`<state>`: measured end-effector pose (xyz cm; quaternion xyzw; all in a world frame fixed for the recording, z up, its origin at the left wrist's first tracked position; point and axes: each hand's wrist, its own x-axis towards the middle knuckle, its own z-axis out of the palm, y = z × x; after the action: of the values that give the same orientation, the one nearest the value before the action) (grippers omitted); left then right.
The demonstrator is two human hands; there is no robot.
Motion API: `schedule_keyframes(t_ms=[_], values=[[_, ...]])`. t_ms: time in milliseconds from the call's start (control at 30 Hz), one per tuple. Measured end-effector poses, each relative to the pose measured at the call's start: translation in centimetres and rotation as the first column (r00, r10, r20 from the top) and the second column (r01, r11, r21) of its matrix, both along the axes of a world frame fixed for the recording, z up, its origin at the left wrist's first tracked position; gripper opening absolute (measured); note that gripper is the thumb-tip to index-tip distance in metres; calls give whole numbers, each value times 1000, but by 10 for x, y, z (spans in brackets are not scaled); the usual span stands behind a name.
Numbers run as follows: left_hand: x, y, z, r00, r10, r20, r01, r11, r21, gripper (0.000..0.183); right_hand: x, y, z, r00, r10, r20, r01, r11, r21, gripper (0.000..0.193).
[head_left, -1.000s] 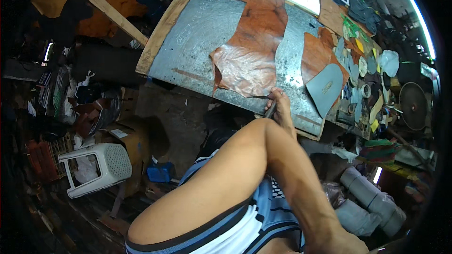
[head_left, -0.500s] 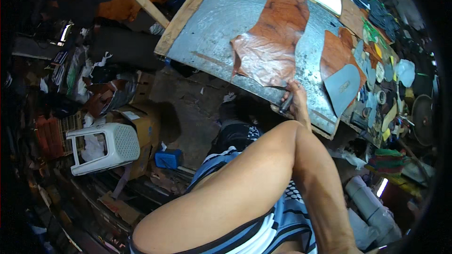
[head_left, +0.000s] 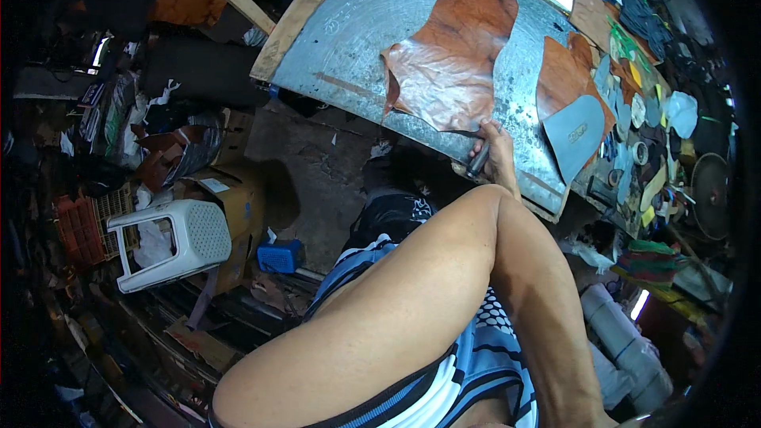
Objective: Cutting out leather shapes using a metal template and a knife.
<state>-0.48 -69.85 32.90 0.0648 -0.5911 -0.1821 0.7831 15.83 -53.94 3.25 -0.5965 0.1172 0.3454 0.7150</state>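
Observation:
My right hand (head_left: 498, 150) is at the near edge of the metal-topped table (head_left: 349, 55), closed around the dark handle of a knife (head_left: 479, 160). Its fingertips meet the near right corner of a long brown leather piece (head_left: 468, 40), and they hide the blade. The leather's near part is shiny and wrinkled, with its left edge curled up. My bent left arm (head_left: 380, 293) crosses in front of the right one, elbow forward. The left forearm runs off the lower edge, so that hand is out of sight.
Right of the leather lie another brown leather piece (head_left: 559, 71) and a grey sole-shaped sheet (head_left: 577, 139). Patterns, tape rolls and scraps crowd the table's right end. A white plastic stool (head_left: 210, 242) lies tipped beside a cardboard box (head_left: 242, 206); a blue box (head_left: 281, 257) is on the floor.
The whole view has shifted slightly, moving the scene a little up and left. My right hand stays at the leather's corner with the knife, and its fingers now cover the blade tip.

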Motion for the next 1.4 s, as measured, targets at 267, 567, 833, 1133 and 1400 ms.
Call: schedule_keyframes(t_ms=[267, 567, 833, 1133, 1400], values=[[22, 40, -7, 1000, 13, -21, -14, 999, -47, 48, -7, 3, 7, 998, 14, 62, -9, 997, -72, 27], [132, 376, -180, -35, 464, 885, -613, -709, 348, 36, -45, -42, 6, 930, -358, -86, 367, 919, 143, 29], [163, 527, -293, 393, 338, 855, -117, -904, 411, 37, -92, 66, 79, 995, 60, 77, -45, 983, -180, 50], [199, 585, -314, 731, 624, 277, 10, -415, 910, 24, -32, 224, 19, 644, 504, 575, 40, 729, -684, 41], [202, 590, -308, 692, 381, 614, -415, -486, 769, 29, -35, 261, 11, 618, 410, 670, 190, 750, -634, 28]])
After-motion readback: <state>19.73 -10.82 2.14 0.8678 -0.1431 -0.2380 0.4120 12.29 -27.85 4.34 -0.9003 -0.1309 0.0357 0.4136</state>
